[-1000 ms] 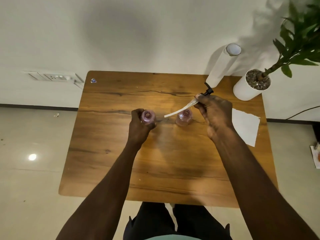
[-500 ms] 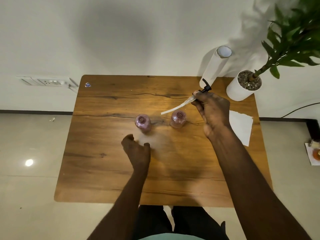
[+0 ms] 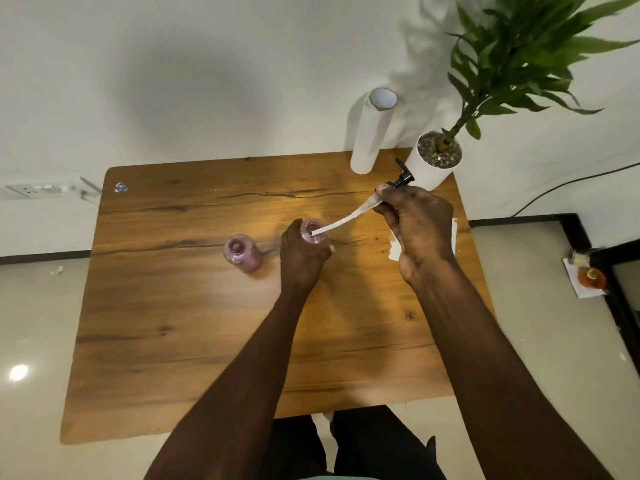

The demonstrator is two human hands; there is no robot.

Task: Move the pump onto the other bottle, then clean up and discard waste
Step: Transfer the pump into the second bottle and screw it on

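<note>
Two small pink bottles stand open on the wooden table (image 3: 173, 341). My left hand (image 3: 299, 259) grips the right bottle (image 3: 313, 233) around its body. The left bottle (image 3: 240, 252) stands alone, untouched. My right hand (image 3: 417, 225) holds the pump (image 3: 403, 178) by its collar, black head pointing up and away. The pump's clear dip tube (image 3: 341, 221) slants down to the left, and its tip sits at the mouth of the right bottle.
A white paper roll (image 3: 370, 133) stands at the table's back edge, next to a white pot with a green plant (image 3: 436, 161). A paper sheet (image 3: 394, 247) lies on the table under my right hand. A small orange bottle (image 3: 590, 277) sits on the floor, far right.
My left hand let go of the left bottle, drew back, then moved right and took hold of the right bottle. The pump's tube tip came down to that bottle's mouth.
</note>
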